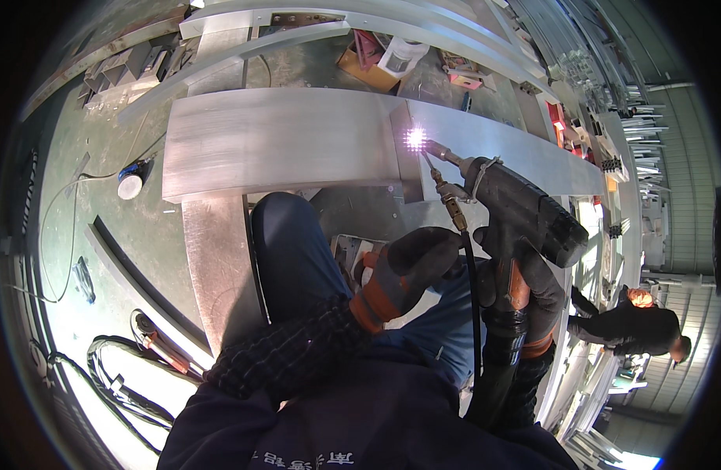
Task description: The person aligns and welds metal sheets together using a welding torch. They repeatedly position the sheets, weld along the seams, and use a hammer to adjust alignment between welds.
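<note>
A black handheld welding gun (529, 204) points left and up, its metal nozzle (445, 152) at a bright white-pink spark (415, 139). The spark sits on the seam where a wide brushed-metal beam (278, 145) meets another metal length (486, 145). Gripping the gun's handle is my right hand (542, 290), in a dark glove with an orange cuff. A brass-fitted wire guide (452, 205) runs under the nozzle into a thin black hose (472, 298). Beside that hose my left hand (419, 266), in a grey and orange glove, is closed with its fingertips against it or just behind; the grip is partly hidden.
Below the beam a metal upright (219, 266) runs toward me, near my bent knee (286, 235). On the floor lie coiled black cables (114, 376), a blue round tool (131, 180) and a cardboard box (372, 66). Another person (638, 325) stands at the far right.
</note>
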Available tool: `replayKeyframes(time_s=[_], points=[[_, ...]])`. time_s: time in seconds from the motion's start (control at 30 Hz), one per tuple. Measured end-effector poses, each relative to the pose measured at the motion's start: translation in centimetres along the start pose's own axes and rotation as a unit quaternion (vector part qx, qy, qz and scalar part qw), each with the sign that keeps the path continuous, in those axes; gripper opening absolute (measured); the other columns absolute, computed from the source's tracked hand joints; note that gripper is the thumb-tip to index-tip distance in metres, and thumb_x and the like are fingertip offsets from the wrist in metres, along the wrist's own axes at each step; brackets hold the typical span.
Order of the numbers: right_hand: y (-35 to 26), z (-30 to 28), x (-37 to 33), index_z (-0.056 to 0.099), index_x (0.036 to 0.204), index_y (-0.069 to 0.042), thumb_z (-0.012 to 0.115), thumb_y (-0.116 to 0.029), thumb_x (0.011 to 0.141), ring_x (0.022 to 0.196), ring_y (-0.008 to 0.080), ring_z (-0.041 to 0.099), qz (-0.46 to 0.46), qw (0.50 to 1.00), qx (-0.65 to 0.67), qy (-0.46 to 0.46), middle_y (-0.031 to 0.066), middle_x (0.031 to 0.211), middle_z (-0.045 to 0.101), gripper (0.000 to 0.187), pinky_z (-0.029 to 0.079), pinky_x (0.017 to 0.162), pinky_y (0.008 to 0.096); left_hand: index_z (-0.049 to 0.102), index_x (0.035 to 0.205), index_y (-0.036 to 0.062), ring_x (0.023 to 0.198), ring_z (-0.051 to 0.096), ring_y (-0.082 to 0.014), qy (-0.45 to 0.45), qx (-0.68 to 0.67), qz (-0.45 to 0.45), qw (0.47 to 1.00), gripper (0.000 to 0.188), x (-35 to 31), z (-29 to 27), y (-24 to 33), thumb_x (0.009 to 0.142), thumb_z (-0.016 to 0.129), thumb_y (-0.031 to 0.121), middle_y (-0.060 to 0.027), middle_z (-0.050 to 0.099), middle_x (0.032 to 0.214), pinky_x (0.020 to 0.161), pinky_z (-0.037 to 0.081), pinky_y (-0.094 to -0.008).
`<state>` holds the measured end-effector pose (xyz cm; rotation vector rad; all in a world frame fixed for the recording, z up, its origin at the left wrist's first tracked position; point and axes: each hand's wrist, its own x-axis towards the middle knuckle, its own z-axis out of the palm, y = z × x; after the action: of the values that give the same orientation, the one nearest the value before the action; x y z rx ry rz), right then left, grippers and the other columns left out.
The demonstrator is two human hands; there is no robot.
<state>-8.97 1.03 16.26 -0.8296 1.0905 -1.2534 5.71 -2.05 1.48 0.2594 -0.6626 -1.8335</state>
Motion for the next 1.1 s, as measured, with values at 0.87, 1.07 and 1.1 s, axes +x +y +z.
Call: replayKeyframes(time_s=[0.87, 1.07, 1.1], points=[[0.1, 0.8, -1.6, 0.055, 0.138, 0.007, 0.065, -0.027, 0.097, 0.08, 0.0242, 0.072, 0.001, 0.993, -0.084, 0.085, 0.0255, 0.118, 0.07, 0.054, 0.058, 0.071, 0.034, 0.067, 0.128, -0.0001, 0.087, 0.064, -0.0083, 0.01, 0.054, -0.024, 0.998, 0.028, -0.3, 0.2, -1.1, 0.103, 0.067, 0.013, -0.0022, 0.071, 0.101, 0.076, 0.052, -0.0255], [0.0, -0.9, -3.5, 0.055, 0.142, 0.006, 0.072, -0.023, 0.087, 0.119, 0.0314, 0.066, -0.01, 0.984, -0.136, 0.113, 0.0213, 0.135, 0.064, 0.064, 0.053, 0.104, 0.043, 0.057, 0.139, -0.0048, 0.103, 0.072, -0.0173, -0.027, 0.086, -0.002, 0.996, 0.042, -0.4, 0.2, -0.7, 0.102, 0.067, 0.013, -0.0129, 0.073, 0.119, 0.089, 0.059, -0.0325], [0.3, -1.3, -3.6, 0.055, 0.14, 0.007, 0.071, -0.023, 0.089, 0.115, 0.0309, 0.067, -0.027, 0.975, -0.186, 0.121, 0.0216, 0.132, 0.065, 0.061, 0.055, 0.1, 0.0425, 0.056, 0.14, -0.0048, 0.104, 0.071, -0.0173, -0.02, 0.065, -0.007, 0.998, 0.043, -0.5, 0.2, -0.7, 0.102, 0.067, 0.012, -0.013, 0.073, 0.12, 0.089, 0.059, -0.0326]])
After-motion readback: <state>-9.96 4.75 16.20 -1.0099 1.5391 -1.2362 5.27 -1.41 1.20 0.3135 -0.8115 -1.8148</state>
